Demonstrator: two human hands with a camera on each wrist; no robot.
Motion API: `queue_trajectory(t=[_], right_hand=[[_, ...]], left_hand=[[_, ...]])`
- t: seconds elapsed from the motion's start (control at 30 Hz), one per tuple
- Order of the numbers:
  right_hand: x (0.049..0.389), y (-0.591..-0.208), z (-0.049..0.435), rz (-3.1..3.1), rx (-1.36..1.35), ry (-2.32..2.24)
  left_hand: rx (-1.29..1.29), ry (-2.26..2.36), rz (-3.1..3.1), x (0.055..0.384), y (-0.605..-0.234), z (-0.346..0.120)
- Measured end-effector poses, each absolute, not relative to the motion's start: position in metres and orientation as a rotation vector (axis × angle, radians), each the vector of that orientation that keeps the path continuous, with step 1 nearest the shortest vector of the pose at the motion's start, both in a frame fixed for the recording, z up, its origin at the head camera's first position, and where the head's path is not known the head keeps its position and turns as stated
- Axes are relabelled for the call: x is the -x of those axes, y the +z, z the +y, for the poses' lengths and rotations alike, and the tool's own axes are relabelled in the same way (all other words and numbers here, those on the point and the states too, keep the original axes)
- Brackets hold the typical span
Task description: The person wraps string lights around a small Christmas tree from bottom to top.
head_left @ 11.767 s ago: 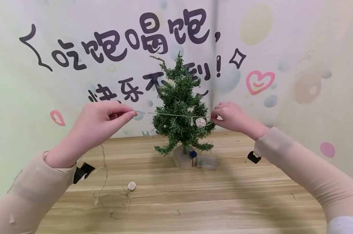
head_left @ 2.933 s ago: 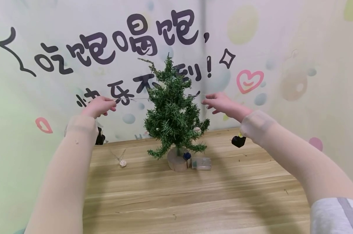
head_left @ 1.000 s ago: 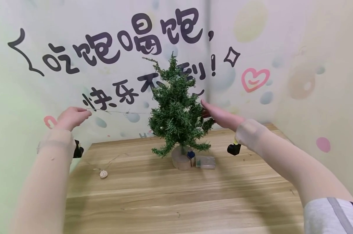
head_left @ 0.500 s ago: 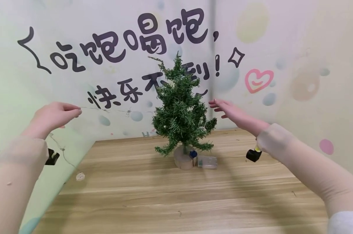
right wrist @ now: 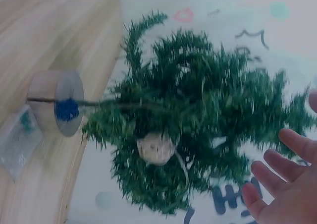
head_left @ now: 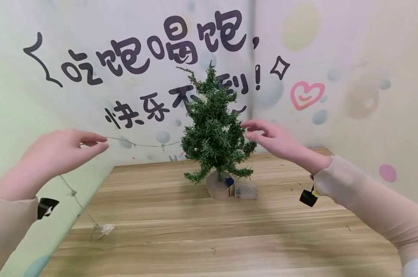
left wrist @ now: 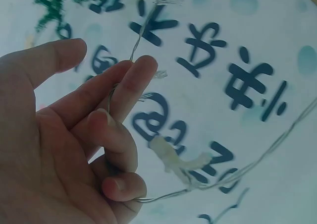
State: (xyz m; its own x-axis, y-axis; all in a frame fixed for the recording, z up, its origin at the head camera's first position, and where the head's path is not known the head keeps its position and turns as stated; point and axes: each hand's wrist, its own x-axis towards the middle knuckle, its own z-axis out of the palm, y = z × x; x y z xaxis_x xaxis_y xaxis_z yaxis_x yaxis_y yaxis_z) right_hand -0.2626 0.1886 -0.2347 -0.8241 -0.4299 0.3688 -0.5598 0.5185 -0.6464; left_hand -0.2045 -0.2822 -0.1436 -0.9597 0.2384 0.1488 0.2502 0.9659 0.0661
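A small green artificial Christmas tree stands upright on a round wooden base. My left hand is left of it, holding a thin wire light string. In the left wrist view the wire passes between the fingers, with the lower fingers curled round it and the thumb apart. The string sags to the tree's left side, where branches hide it. Its tail hangs below the hand with a white woven ball. My right hand is at the tree's right branches, fingers spread loosely. Another woven ball sits among them.
A clear plastic battery box lies right of the base on the wooden table. A blue bit shows at the base's front. Behind the tree hangs a printed wall sheet.
Both hands stretched the string before the tree at first; later it ran behind. Just now my left hand came nearer, the string slackened, and my right hand moved left to the branches.
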Motion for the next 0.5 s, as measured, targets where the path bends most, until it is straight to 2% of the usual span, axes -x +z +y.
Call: queue_trajectory(t=[0.3, 0.5], right_hand=[[0.237, -0.246, 0.151, -2.464, -1.175, 1.021], [0.226, -0.255, 0.119, -2.395, -1.317, 0.979]], left_hand=[[0.642, -0.049, -2.79, 0.151, -0.146, -0.229], [0.894, -0.089, -2.637, 0.131, -0.152, -0.198]])
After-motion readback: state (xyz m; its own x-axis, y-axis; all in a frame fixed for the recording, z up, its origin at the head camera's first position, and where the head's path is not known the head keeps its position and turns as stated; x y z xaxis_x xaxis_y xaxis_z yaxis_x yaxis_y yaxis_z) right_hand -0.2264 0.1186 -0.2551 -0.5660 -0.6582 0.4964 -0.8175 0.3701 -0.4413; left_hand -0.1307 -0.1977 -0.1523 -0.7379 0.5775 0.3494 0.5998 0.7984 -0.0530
